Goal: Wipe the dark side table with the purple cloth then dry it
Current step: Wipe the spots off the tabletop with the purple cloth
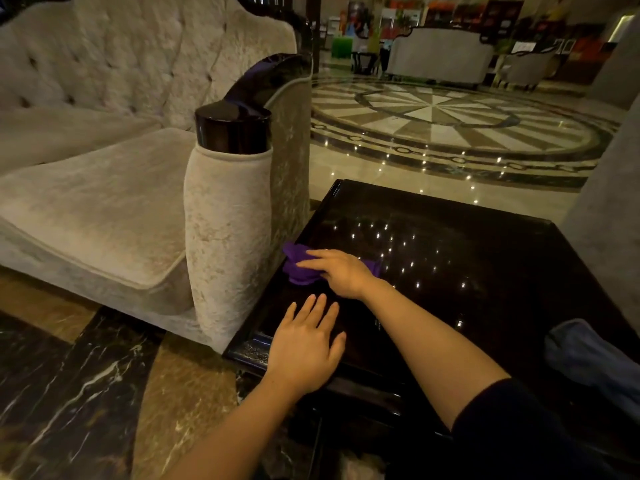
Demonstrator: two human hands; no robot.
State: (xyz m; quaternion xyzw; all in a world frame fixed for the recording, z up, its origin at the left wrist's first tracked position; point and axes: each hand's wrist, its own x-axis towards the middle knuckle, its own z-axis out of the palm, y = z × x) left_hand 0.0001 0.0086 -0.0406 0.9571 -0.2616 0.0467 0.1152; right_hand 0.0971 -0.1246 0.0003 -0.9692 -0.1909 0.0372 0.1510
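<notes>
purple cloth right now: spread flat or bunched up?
Bunched. The purple cloth shows as a crumpled wad, folds poking out from under the right hand pressing it onto the dark side table.

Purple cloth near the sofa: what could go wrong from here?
The right hand presses the purple cloth close to the edge of the dark side table; one more stroke could drag it onto the pale sofa arm. The left hand lies flat on its top and may leave prints.

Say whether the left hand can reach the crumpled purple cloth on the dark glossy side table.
Probably yes: only bare table separates the left hand from the purple cloth, though the right hand covers part of it.
</notes>
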